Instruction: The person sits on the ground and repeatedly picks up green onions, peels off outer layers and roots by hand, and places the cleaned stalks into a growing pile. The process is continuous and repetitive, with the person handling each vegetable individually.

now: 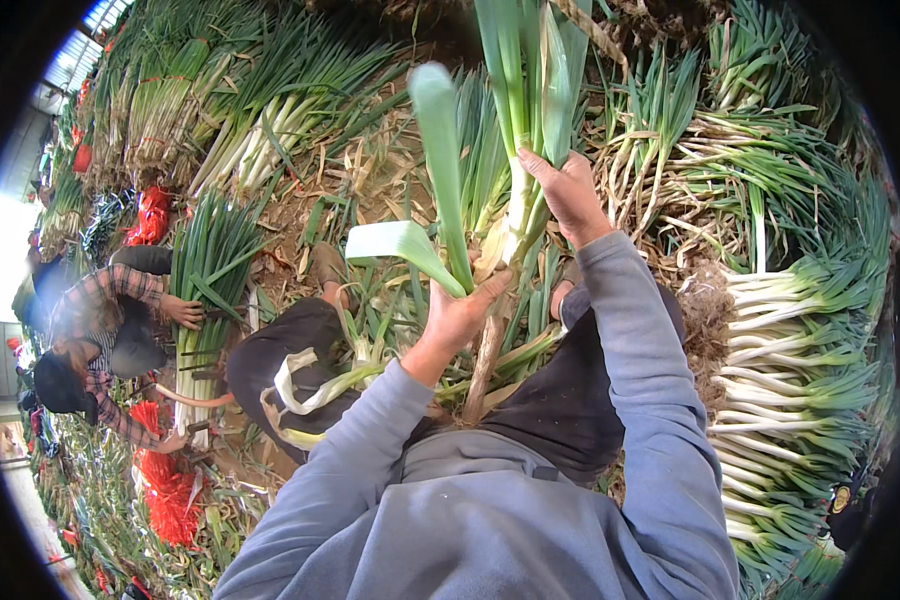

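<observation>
Before my chest, my right hand (570,196) is closed around the upper stalk of a large green onion (520,191), its leaves pointing away from me. The root end, brown and still wrapped in dry skin, hangs down between my knees. Lower on the left, my left hand (456,311) grips loose outer leaves (439,157). One of them stands up and another folds over to the left. A dry yellowish sheath (493,247) hangs by the stalk near my left fingers. Strips of peeled leaf (300,386) lie over my left thigh.
Cleaned green onions (765,367) lie in a long row at right, roots towards me. Unpeeled onions (667,172) are heaped beyond. At left, a co-worker (82,352) handles a bundle (210,285) beside red plastic ties (166,487). Leaf scraps (360,169) litter the ground.
</observation>
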Tool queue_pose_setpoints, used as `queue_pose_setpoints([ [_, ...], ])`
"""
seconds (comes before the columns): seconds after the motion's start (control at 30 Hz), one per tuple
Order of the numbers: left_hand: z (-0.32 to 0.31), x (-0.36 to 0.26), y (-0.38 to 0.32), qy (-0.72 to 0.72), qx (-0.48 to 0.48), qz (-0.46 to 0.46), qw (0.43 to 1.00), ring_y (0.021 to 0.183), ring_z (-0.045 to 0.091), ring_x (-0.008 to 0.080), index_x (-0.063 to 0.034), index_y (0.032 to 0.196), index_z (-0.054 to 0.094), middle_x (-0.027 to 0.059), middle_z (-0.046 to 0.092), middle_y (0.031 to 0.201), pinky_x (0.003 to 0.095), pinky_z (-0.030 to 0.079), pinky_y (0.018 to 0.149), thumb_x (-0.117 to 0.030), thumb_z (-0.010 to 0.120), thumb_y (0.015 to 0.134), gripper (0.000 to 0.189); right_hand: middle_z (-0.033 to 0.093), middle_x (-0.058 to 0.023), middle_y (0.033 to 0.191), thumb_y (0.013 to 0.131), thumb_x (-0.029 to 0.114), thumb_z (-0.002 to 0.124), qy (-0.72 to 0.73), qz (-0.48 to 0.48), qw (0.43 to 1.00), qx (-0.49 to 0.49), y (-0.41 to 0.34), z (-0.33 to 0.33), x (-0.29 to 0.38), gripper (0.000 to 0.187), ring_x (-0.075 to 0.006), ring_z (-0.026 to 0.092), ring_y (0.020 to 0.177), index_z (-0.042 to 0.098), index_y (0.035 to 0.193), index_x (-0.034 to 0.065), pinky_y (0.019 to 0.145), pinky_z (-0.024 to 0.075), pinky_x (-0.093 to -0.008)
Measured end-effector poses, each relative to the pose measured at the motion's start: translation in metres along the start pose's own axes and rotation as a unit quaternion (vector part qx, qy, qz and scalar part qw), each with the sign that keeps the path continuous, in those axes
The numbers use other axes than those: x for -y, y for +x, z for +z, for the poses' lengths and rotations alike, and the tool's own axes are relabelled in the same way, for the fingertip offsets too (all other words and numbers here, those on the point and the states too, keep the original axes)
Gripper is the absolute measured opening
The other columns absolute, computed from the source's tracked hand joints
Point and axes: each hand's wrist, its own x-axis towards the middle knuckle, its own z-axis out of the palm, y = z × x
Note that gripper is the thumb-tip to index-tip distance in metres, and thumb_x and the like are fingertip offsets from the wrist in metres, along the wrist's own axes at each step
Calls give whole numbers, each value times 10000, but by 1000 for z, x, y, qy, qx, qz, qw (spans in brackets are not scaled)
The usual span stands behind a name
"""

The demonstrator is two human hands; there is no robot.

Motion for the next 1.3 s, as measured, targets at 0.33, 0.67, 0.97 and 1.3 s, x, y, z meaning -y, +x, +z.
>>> queue_pose_setpoints([
  [0.33,-14,17,-56,-12,-12,-97,995,677,541,63,2,930,707,-14,649,757,250,427,581,-140,730,896,148,704,-109,1008,920,154,667,-18,17,1000,-15,6,-9,-7,261,-171,641,859,681,1111,-23,783,507,-314],
  [0.67,19,1,38,197,-90,110,970,912,642,134,-36,1291,608,40,621,1121,284,535,779,-170,837,770,585,706,-73,929,882,150,705,-93,-46,995,4,7,10,-6,247,-150,611,793,707,1051,-30,742,486,-311],
  [0.97,33,10,56,228,-122,171,951,945,614,408,43,1070,624,220,628,1035,422,498,830,-57,789,702,416,729,-161,937,824,274,744,-172,-66,982,43,0,10,-4,335,-242,692,860,717,1047,26,788,511,-359],
  [1.3,-23,-21,61,-97,46,-19,994,891,672,161,2,1125,647,59,700,1012,314,564,809,47,800,752,406,626,-21,865,816,379,819,14,44,985,165,-6,5,13,515,-96,558,790,671,1115,-14,671,437,-252],
])
